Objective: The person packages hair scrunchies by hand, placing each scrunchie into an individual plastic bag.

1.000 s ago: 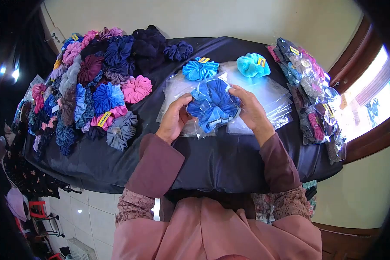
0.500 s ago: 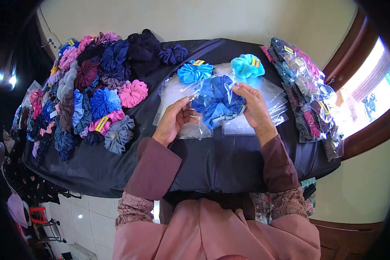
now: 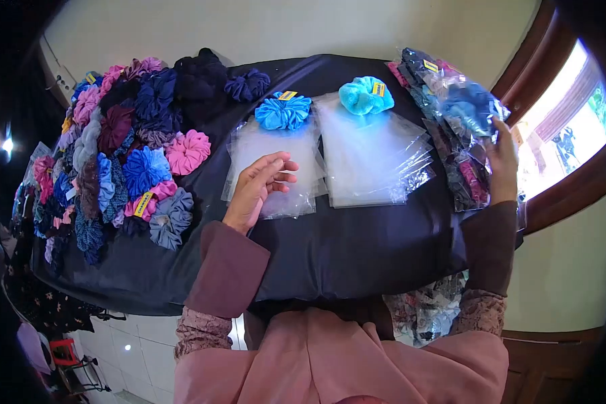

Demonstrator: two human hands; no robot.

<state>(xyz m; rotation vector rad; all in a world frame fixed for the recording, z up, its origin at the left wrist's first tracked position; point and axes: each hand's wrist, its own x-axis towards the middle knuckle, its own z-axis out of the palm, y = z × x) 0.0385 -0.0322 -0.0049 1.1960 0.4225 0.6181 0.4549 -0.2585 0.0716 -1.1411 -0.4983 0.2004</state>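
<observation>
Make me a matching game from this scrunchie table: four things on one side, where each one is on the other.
1. bagged blue scrunchie
2. teal scrunchie
3. pink scrunchie
4. left hand

a. on the left stack of clear bags
b. held in the right hand
c. beside the loose scrunchie pile
d. at the far edge of the right stack of clear bags

Pairs: 1-b, 2-d, 3-c, 4-a

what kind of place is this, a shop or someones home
Probably a home packing table for a small scrunchie business. A heap of loose scrunchies covers the left of the dark cloth, clear bags lie in the middle, and bagged scrunchies are stacked on the right.
</observation>
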